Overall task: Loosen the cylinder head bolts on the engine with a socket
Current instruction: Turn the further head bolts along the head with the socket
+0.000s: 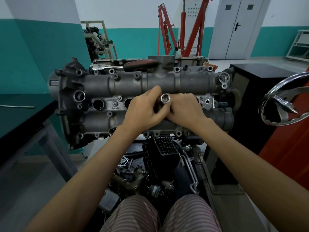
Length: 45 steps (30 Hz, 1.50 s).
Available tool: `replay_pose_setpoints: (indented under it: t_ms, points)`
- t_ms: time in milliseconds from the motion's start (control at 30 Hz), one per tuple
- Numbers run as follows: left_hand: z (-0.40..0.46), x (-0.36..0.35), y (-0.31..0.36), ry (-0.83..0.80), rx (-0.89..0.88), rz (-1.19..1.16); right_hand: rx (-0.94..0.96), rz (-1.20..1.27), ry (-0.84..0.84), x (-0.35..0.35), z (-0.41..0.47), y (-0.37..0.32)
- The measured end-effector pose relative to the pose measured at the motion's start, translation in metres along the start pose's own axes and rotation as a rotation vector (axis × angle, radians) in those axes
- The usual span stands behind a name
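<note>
At the far left a dark surface (21, 118) is seen, with a thin rod (17, 107) lying on it; beside it the engine (100, 84) is mounted with its top cover turned toward the camera. Along the far edge of the engine a ratchet (123, 66) with a red and black handle is laid down, apart from both hands; it is not joined to anything that can be seen.

In the middle, the left hand (143, 113) is held over the cover with its fingers (154, 92) curled around the lower part of the socket (165, 98); the right hand (185, 109) is pressed against it from the other side, and its fingers are also curled toward the socket, though how exactly they are closed is hidden by the left hand. The socket is held between the two hands, just above the centre of the engine, with its open end turned up toward the camera; whether it is seated on a bolt cannot be told.

At the right a chrome handwheel (282, 99) is seen.

The task is judged to be at an early step; the tool seems not yet assembled, and no bolt is seen to be removed; the loosening itself is probably still left.
</note>
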<state>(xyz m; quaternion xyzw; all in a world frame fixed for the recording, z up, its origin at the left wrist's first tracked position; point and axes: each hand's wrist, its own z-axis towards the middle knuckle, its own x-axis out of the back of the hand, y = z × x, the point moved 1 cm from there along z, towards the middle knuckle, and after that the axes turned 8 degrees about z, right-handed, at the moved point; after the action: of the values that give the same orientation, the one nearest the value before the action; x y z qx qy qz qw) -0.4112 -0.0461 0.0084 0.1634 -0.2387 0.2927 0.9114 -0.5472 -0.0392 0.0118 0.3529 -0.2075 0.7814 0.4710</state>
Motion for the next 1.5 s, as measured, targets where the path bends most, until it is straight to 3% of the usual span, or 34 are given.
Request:
replay_pose_setpoints:
  t_ms: [200,367,633,900,1067,1400,1500]
  points:
    - [-0.002,-0.0015,-0.0004,0.031,0.016,0.028,-0.04,0.095,0.0,0.0015,0.0005,-0.0027]
    - [-0.0018,-0.001,-0.0037,0.087,0.011,-0.032,-0.04,0.001,-0.003,0.0004,0.0004,0.0007]
    - [-0.0017,0.0011,0.0009,-0.023,0.018,-0.006,-0.001,0.079,0.007,0.0037,-0.0022,-0.0042]
    - [-0.0008,-0.0002,-0.0029,0.072,0.003,-0.034,-0.021,-0.013,-0.015,0.0011,-0.0002,-0.0012]
    - [-0.0013,0.0008,-0.0003,0.018,-0.016,-0.001,0.017,0.006,-0.027,0.0037,-0.0003,-0.0051]
    - [-0.0024,-0.0009,-0.004,0.098,0.003,-0.068,-0.027,0.005,-0.031,-0.0008,-0.0005,0.0016]
    - [-0.0005,0.0008,-0.002,0.038,0.016,-0.043,-0.004,-0.005,-0.035,-0.0003,-0.0007,-0.001]
